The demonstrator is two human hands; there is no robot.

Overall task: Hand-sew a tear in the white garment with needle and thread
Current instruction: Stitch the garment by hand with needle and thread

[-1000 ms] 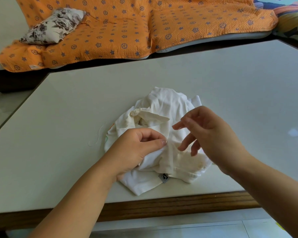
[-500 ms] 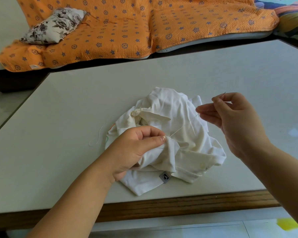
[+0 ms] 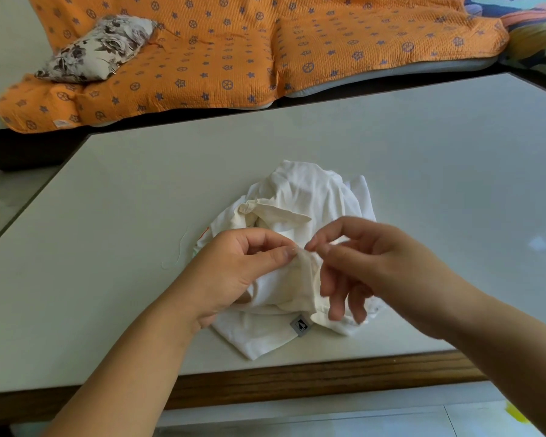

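Note:
A crumpled white garment [image 3: 300, 197] lies on the pale table [image 3: 423, 171], a small grey label at its near hem. My left hand [image 3: 234, 275] pinches a raised fold of the cloth between thumb and forefinger. My right hand [image 3: 363, 260] is right beside it, thumb and forefinger pressed together at the top of the same fold, the other fingers spread downward. The needle is too small to make out between those fingertips, and the thread is not visible.
A loose pale thread [image 3: 178, 253] lies on the table left of the garment. The table's wooden front edge [image 3: 297, 380] is close to me. Behind the table lie an orange patterned quilt [image 3: 234, 52] and a floral cushion [image 3: 101, 48].
My right hand, which had drawn the needle and thread up and to the right, has come back down to the fold beside my left fingertips. My left hand has kept its pinch.

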